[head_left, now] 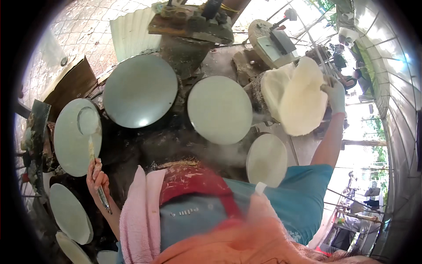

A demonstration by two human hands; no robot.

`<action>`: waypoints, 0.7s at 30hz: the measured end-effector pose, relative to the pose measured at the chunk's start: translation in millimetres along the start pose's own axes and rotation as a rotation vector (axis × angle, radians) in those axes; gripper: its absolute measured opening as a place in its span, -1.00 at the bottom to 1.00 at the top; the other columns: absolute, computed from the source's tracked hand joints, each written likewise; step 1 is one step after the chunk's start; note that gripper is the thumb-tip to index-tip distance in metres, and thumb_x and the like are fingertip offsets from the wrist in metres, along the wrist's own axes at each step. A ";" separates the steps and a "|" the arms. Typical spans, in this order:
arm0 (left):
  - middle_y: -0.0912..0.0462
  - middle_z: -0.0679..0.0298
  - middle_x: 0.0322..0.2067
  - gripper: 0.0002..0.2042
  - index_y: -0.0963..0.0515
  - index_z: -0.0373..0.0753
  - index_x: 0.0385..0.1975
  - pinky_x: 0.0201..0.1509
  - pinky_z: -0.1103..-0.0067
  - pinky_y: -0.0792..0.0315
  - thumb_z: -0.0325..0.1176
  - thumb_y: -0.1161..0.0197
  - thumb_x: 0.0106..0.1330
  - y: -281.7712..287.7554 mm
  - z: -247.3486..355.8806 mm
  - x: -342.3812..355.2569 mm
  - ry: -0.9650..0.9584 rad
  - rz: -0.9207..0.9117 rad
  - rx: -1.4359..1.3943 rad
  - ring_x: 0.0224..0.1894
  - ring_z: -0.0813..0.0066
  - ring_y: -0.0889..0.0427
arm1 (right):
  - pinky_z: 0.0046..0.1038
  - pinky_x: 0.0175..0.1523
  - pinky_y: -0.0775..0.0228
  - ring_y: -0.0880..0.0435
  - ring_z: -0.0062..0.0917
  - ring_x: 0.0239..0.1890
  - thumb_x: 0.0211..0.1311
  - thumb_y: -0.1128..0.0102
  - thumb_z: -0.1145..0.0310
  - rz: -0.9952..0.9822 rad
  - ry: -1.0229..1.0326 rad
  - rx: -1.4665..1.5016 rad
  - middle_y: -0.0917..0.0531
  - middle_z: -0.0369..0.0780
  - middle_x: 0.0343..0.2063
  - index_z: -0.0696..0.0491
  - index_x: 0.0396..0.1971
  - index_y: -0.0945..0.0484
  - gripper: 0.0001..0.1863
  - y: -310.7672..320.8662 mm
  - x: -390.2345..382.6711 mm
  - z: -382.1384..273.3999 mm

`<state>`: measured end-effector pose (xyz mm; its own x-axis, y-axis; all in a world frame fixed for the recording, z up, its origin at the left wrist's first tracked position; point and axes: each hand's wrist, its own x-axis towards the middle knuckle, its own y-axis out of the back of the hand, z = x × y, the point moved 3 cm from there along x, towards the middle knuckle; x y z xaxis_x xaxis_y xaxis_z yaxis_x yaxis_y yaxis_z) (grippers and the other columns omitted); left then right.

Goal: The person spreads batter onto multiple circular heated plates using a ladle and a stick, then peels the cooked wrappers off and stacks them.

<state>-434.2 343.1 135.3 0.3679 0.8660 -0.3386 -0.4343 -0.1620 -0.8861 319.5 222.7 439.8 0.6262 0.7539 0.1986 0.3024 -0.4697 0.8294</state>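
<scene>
My left hand (97,180) is closed round the handle of a long batter-smeared ladle (91,145). Its round end (88,121) is over the pale round plate (68,141) at left. My right hand (335,92), in what looks like a pale glove, grips the edge of soft, cream-coloured round sheets (303,97) at the upper right. A shiny grey round plate (138,88) and a pale coated one (220,110) lie ahead of me. Another pale disc (267,159) is near my body, with steam drifting above it.
More pale discs (70,211) stand at lower left. A board with dark equipment (189,28) and a round slab with a grey block (272,44) are at the back. Boards and cardboard (68,81) border the left. Metal framework and clutter line the right.
</scene>
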 end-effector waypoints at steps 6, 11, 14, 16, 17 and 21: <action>-0.25 0.34 -0.71 -0.68 -0.24 -0.48 -0.09 -0.81 0.72 0.05 -0.28 0.30 0.49 -21.1 -71.3 -54.6 -0.029 -0.114 -0.130 -0.88 0.65 -0.25 | -0.20 -0.26 -0.47 -0.64 -0.16 -0.36 0.18 0.00 0.27 0.198 0.199 -0.760 -0.65 -0.11 -0.37 -0.01 -0.23 -0.53 -0.78 -102.5 10.8 78.4; -0.27 0.34 -0.70 -0.63 -0.20 -0.54 0.00 -0.77 0.69 0.01 -0.29 0.31 0.48 -33.2 -105.7 -101.0 -0.150 -0.060 -0.092 -0.86 0.66 -0.27 | -0.22 -0.38 -0.49 -0.65 -0.26 -0.44 0.20 0.06 0.31 0.139 0.142 -0.829 -0.62 -0.14 -0.43 -0.10 -0.24 -0.50 -0.82 -207.3 -0.7 231.6; -0.27 0.35 -0.70 -0.62 -0.21 -0.55 0.01 -0.77 0.70 0.02 -0.28 0.31 0.48 -38.1 -116.8 -122.9 -0.270 0.056 -0.086 -0.86 0.67 -0.27 | -0.23 -0.35 -0.48 -0.64 -0.25 -0.44 0.18 0.06 0.35 0.076 0.124 -0.727 -0.61 -0.13 -0.41 -0.10 -0.24 -0.51 -0.81 -228.1 -16.8 256.4; -0.28 0.36 -0.70 -0.62 -0.22 -0.55 0.00 -0.77 0.71 0.04 -0.29 0.33 0.48 -43.5 -124.3 -145.6 -0.324 0.055 -0.089 -0.86 0.68 -0.26 | -0.24 -0.30 -0.47 -0.64 -0.24 -0.41 0.16 0.06 0.38 0.048 0.129 -0.627 -0.61 -0.12 -0.41 -0.10 -0.22 -0.50 -0.79 -236.2 -10.7 248.6; -0.29 0.36 -0.69 -0.62 -0.21 -0.56 0.02 -0.77 0.72 0.04 -0.30 0.34 0.48 -44.6 -127.7 -156.9 -0.280 -0.043 -0.109 -0.86 0.69 -0.25 | -0.23 -0.27 -0.45 -0.62 -0.19 -0.38 0.13 -0.01 0.34 0.031 0.105 -0.621 -0.61 -0.08 -0.44 -0.08 -0.27 -0.53 -0.82 -238.8 -6.6 237.8; -0.31 0.47 -0.72 -0.60 -0.21 -0.61 0.06 -0.78 0.73 0.06 -0.33 0.30 0.47 -29.0 -155.5 -248.1 -0.641 0.336 -0.110 -0.85 0.80 -0.22 | -0.21 -0.29 -0.43 -0.61 -0.15 -0.36 0.11 -0.09 0.19 -0.066 0.200 -0.524 -0.64 -0.07 -0.45 0.02 -0.36 -0.60 -0.76 -268.1 -7.8 198.4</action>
<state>-385.1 59.4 195.8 -0.3385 0.8627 -0.3758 -0.3416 -0.4848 -0.8052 376.1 251.6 112.2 0.4538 0.8706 0.1902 -0.0926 -0.1662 0.9817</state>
